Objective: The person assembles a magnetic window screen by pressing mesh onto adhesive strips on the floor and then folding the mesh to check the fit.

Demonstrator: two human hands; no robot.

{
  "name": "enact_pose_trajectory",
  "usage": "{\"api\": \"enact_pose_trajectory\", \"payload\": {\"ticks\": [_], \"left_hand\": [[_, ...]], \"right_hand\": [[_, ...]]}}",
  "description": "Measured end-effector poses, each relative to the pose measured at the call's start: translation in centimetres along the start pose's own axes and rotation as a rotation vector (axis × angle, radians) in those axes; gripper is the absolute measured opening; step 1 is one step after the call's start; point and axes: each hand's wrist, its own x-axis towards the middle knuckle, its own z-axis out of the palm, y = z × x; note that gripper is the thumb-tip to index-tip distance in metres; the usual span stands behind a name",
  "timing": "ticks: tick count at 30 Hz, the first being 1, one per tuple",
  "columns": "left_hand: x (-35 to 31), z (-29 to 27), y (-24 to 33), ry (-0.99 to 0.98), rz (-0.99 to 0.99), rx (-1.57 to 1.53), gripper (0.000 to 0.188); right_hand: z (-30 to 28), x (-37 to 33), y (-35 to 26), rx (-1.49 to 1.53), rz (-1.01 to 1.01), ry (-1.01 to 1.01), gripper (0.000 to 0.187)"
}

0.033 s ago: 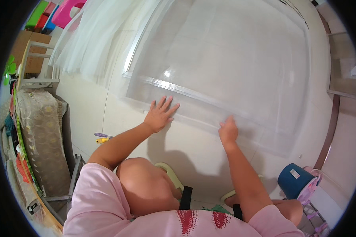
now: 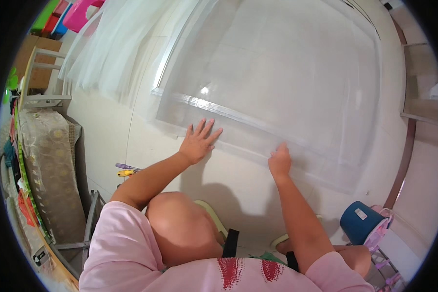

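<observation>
A sheer white mesh sheet lies spread on the floor over a silver metal frame, whose near bar and left bar show through it. My left hand rests palm down at the sheet's near edge, its fingers spread and open. Farther right along the same edge, my right hand is closed, with the fingers curled at the mesh and the index finger reaching forward. It seems to pinch the sheet; its fingertips are partly hidden.
Gathered white netting lies at the upper left. Two screwdrivers, purple and yellow, are on the floor beside my left forearm. A blue bucket stands at the right, a patterned cushion at the left, and a pink plastic stool behind.
The view has shifted very slightly. Both hands keep their places on the mesh sheet.
</observation>
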Motion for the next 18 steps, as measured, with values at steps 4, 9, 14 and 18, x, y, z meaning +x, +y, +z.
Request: {"api": "enact_pose_trajectory", "payload": {"ticks": [4, 9, 14, 18], "left_hand": [[-0.7, 0.8, -0.7, 0.033, -0.033, -0.051, 0.058], [-0.4, 2.8, -1.9, 0.146, -0.048, -0.187, 0.057], [-1.3, 3.8, -1.9, 0.232, -0.033, -0.275, 0.06], [-1.9, 3.4, -3.9, 0.271, -0.17, -0.344, 0.058]], "right_hand": [[0.1, -0.7, -3.9, -0.031, 0.128, -0.157, 0.071], [-0.1, 0.7, -4.8, -0.288, 0.288, -0.22, 0.081], [-0.3, -0.4, -7.3, -0.5, 0.218, -0.378, 0.085], [-0.5, 0.5, -10.2, -0.561, 0.267, -0.464, 0.076]]}}
